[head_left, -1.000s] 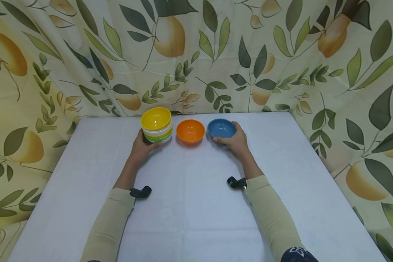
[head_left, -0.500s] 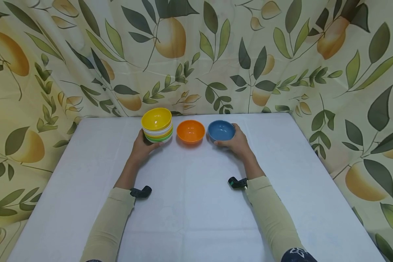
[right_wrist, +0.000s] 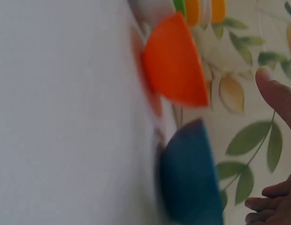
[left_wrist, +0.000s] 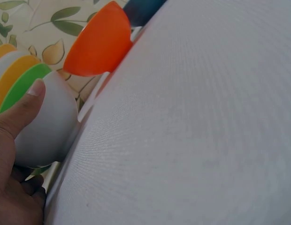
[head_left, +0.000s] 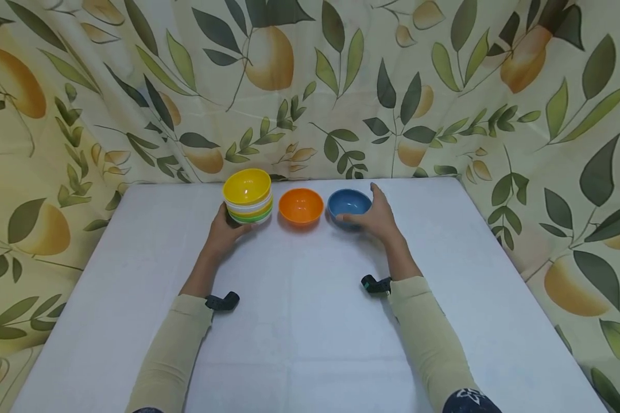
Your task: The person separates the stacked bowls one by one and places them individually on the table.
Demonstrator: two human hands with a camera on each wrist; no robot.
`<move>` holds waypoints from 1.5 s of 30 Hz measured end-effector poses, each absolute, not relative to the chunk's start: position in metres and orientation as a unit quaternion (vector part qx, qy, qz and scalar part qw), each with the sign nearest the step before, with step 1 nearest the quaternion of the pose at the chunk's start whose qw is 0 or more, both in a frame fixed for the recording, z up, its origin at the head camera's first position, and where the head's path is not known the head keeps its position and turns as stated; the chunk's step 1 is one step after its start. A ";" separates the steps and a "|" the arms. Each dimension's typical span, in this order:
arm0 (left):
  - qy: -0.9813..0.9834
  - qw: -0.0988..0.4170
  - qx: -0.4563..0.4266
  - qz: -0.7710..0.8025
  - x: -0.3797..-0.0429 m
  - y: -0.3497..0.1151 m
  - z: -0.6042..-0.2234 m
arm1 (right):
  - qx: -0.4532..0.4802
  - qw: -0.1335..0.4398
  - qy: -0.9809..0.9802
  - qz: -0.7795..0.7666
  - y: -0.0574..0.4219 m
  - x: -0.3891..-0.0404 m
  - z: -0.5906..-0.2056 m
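My left hand (head_left: 224, 232) holds the near left side of a stack of bowls (head_left: 247, 188). A yellow bowl tops the stack, with white, yellow and green rims under it. In the left wrist view my thumb (left_wrist: 33, 98) lies against the white bottom bowl (left_wrist: 54, 122) and the green one, with fingers curled low behind. An orange bowl (head_left: 301, 207) stands upright beside the stack. To its right is a blue bowl (head_left: 349, 203). My right hand (head_left: 379, 218) is spread near the blue bowl; the right wrist view shows thumb and fingers apart from it, above its rim.
A white cloth covers the table (head_left: 294, 321), and the bowls stand near its far edge. Behind it hangs a leaf-and-fruit patterned curtain (head_left: 310, 115). Each wrist carries a small black camera (head_left: 222, 302).
My right hand has let go of the blue bowl and risen slightly, fingers opening. The left hand and the stack have stayed in place.
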State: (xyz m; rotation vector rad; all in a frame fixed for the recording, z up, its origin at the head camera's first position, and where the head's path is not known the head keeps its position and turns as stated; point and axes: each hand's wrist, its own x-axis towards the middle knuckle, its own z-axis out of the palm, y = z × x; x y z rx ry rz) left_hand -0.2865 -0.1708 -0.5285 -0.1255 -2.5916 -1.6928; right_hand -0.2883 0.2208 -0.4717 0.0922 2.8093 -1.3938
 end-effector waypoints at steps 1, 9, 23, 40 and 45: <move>-0.836 0.020 -0.041 -0.547 -0.286 -0.171 -0.528 | 0.024 -0.008 0.898 -0.440 0.217 -0.287 -0.466; -0.831 0.032 -0.051 -0.553 -0.286 -0.171 -0.527 | -0.063 -0.004 0.902 -0.427 0.153 -0.291 -0.425; -0.836 0.018 -0.037 -0.547 -0.279 -0.173 -0.532 | -0.150 0.062 0.894 -0.417 0.044 -0.311 -0.416; -0.834 0.018 -0.050 -0.549 -0.282 -0.170 -0.528 | -0.200 0.052 0.891 -0.405 0.024 -0.331 -0.421; -0.838 0.018 -0.049 -0.544 -0.284 -0.170 -0.529 | -0.184 0.054 0.896 -0.401 0.024 -0.331 -0.417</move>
